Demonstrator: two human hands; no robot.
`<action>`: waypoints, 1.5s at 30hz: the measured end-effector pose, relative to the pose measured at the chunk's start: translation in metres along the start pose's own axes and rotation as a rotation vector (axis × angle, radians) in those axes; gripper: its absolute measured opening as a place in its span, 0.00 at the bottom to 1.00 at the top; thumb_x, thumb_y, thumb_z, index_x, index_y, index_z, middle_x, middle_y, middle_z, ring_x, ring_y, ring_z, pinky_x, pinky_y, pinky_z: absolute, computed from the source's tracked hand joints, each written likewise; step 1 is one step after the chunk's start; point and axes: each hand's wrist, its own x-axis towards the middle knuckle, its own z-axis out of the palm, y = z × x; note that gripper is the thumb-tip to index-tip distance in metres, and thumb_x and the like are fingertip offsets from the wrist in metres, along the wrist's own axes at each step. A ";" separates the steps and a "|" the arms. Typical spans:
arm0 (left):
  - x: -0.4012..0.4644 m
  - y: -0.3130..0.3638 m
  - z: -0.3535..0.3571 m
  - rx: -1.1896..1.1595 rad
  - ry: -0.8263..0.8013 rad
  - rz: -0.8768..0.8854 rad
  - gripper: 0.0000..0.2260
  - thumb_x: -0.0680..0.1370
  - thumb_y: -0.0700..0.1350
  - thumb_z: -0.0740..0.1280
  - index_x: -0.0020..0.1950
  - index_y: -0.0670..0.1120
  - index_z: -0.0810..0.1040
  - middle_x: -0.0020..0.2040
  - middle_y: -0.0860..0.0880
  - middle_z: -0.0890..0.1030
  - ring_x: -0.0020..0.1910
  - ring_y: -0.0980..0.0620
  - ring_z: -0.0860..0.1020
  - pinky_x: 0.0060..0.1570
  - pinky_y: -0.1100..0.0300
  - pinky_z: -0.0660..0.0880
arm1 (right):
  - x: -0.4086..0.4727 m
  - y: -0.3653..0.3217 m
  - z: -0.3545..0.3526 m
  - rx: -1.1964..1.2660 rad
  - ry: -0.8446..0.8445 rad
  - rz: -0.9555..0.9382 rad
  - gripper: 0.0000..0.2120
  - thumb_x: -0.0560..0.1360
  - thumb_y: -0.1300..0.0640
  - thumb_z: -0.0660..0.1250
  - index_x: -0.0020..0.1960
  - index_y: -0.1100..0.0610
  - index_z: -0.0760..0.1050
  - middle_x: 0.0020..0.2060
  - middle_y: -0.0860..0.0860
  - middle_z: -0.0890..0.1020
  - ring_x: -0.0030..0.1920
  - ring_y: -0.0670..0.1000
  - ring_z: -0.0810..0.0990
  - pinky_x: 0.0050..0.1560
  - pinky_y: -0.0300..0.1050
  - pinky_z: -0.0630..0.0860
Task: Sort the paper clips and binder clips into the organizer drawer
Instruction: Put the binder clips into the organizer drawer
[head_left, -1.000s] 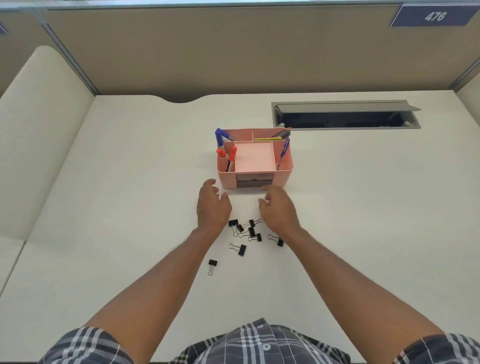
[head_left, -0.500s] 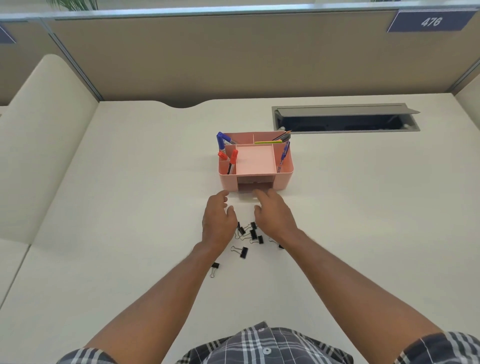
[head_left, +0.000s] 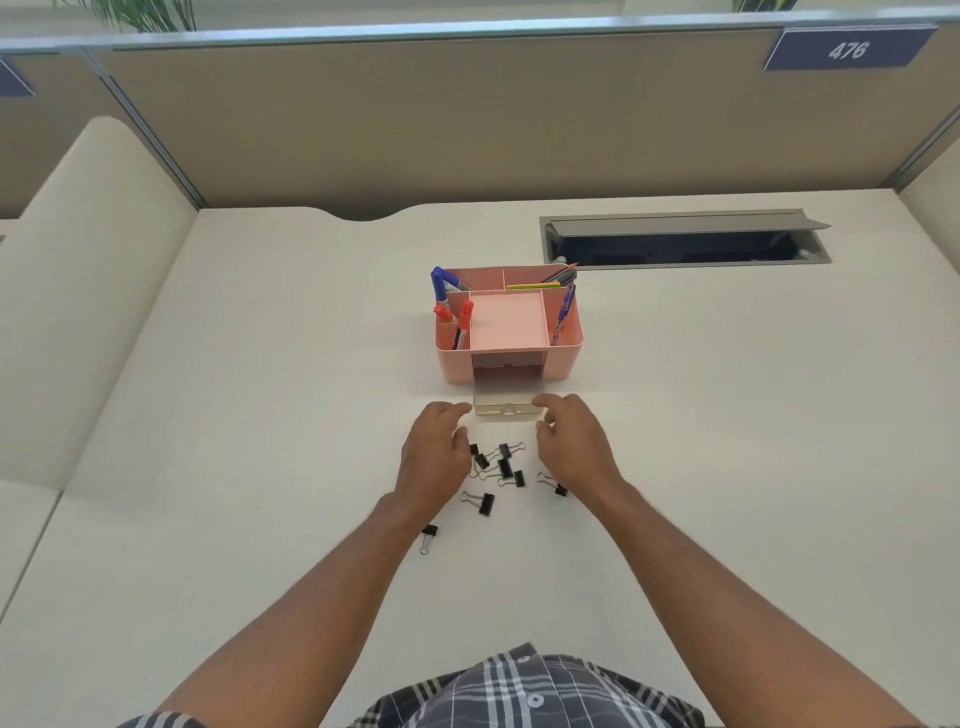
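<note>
Now both hands sit side by side on the white desk, just in front of the pink desk organizer, which stands near the middle of the desk, toward its far edge. Its translucent drawer is slid out of the organizer's front opening toward the person. The left hand lies palm down with fingers loosely bent, its fingertips at the drawer's left front corner; whether they actually grip it I cannot tell. The right hand has its fingers curved at the drawer's right front corner, thumb tucked below, and appears to hold the drawer front. Black binder clips lie scattered on the desk between and just behind the two hands, several bunched together. One more clip lies a little nearer the person, another is partly under the right wrist, and a stray clip rests beside the left forearm. Blue and red markers stand in the organizer's left compartments, pencils in the rear one.
</note>
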 end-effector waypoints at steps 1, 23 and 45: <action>-0.002 -0.004 -0.002 0.011 -0.025 -0.020 0.15 0.79 0.39 0.63 0.65 0.47 0.77 0.58 0.52 0.77 0.56 0.53 0.76 0.56 0.57 0.74 | 0.000 0.007 -0.003 -0.024 -0.010 0.041 0.16 0.78 0.60 0.60 0.64 0.53 0.75 0.53 0.53 0.77 0.53 0.53 0.78 0.54 0.47 0.75; -0.015 -0.010 0.001 0.207 -0.206 0.031 0.16 0.76 0.36 0.64 0.62 0.48 0.76 0.53 0.48 0.74 0.54 0.48 0.73 0.51 0.60 0.70 | -0.014 0.000 0.025 -0.275 -0.147 -0.232 0.10 0.78 0.59 0.61 0.56 0.58 0.77 0.52 0.54 0.74 0.53 0.56 0.72 0.49 0.51 0.75; -0.020 -0.030 -0.009 0.300 -0.207 0.217 0.11 0.79 0.36 0.63 0.60 0.43 0.77 0.52 0.48 0.74 0.51 0.48 0.73 0.47 0.61 0.69 | -0.012 0.006 0.011 -0.067 -0.183 -0.093 0.09 0.76 0.58 0.63 0.54 0.56 0.78 0.51 0.51 0.77 0.51 0.52 0.76 0.51 0.44 0.72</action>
